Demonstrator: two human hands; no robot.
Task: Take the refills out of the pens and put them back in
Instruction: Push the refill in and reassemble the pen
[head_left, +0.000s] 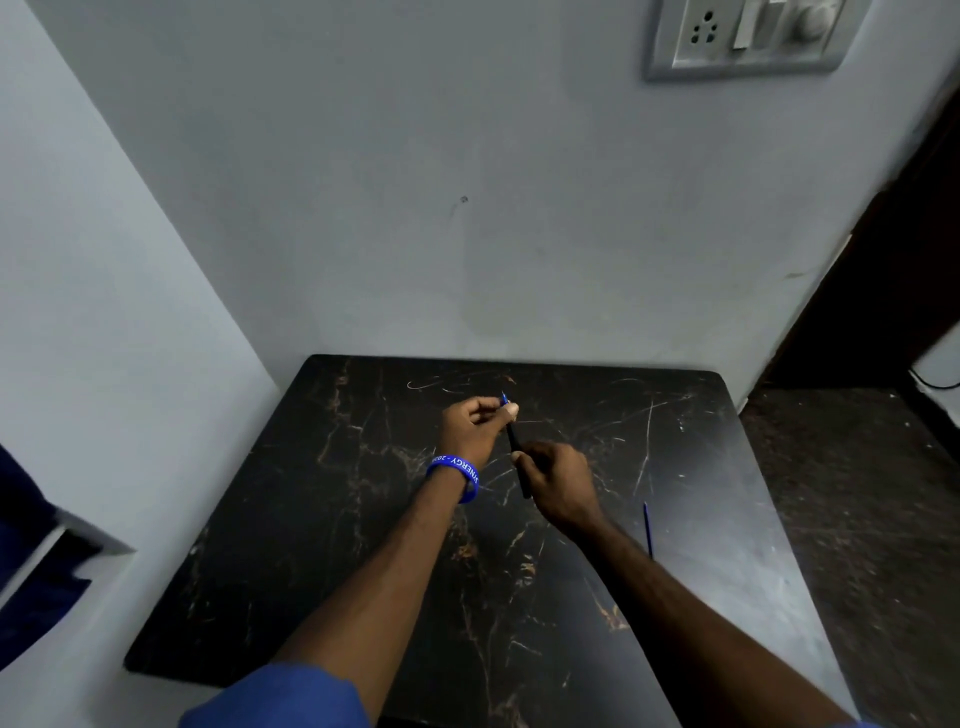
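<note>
A dark pen (516, 442) slants between my two hands above the black marble table (311, 545). My left hand (475, 426) pinches its far end, where a blue tip (504, 398) pokes out past the fingers. The near part of the barrel is gripped by my right hand (558, 480), and its lower end shows below the fingers. A thin blue refill (647, 529) lies loose on the table to the right of my right forearm. Whether the tip piece is screwed on or loose is too small to tell.
The table stands in a corner, with pale walls behind and to the left. A switch and socket plate (748, 36) hangs high on the back wall. A dark door (893, 260) and speckled floor (852, 493) lie to the right. Blue cloth (31, 551) sits at the left edge.
</note>
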